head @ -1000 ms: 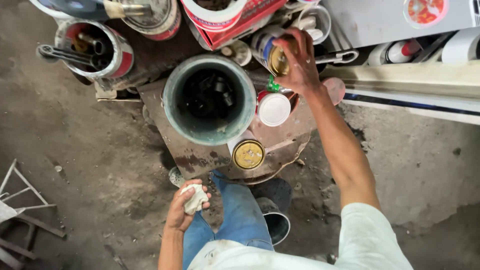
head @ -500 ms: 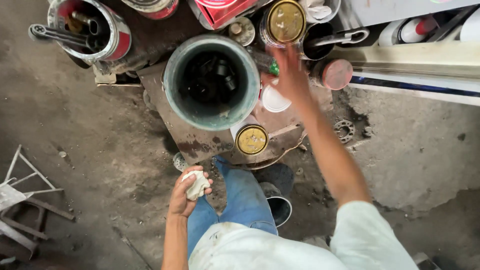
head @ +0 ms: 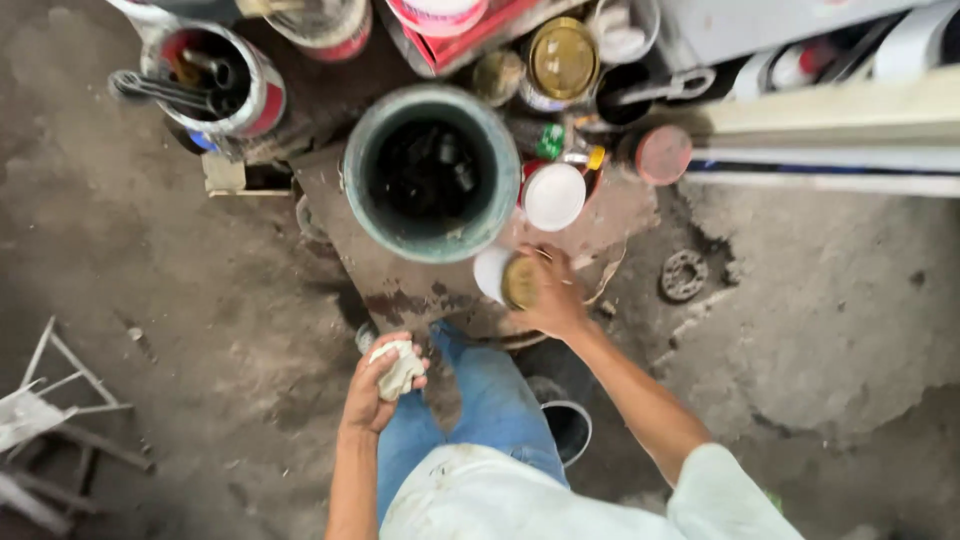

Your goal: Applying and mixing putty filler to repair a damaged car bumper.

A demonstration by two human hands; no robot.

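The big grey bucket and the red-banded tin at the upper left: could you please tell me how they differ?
The grey bucket is clearly wider than the red-banded tin. The bucket has a dull grey-green rim, while the tin has a shiny metal rim with a red band. The bucket stands on a rusty plate near the right hand; the tin stands further off, with long metal tools sticking out over its rim. Both are round, open-topped and dark inside.

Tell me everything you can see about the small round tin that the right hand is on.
The small round tin is a low can with a gold, metallic-looking lid, seen from above, upright. It sits on the stained board just below the big grey-green bucket, beside a white round lid. The right hand grips it from the side, fingers curled around its rim. Its side wall and contents are hidden.
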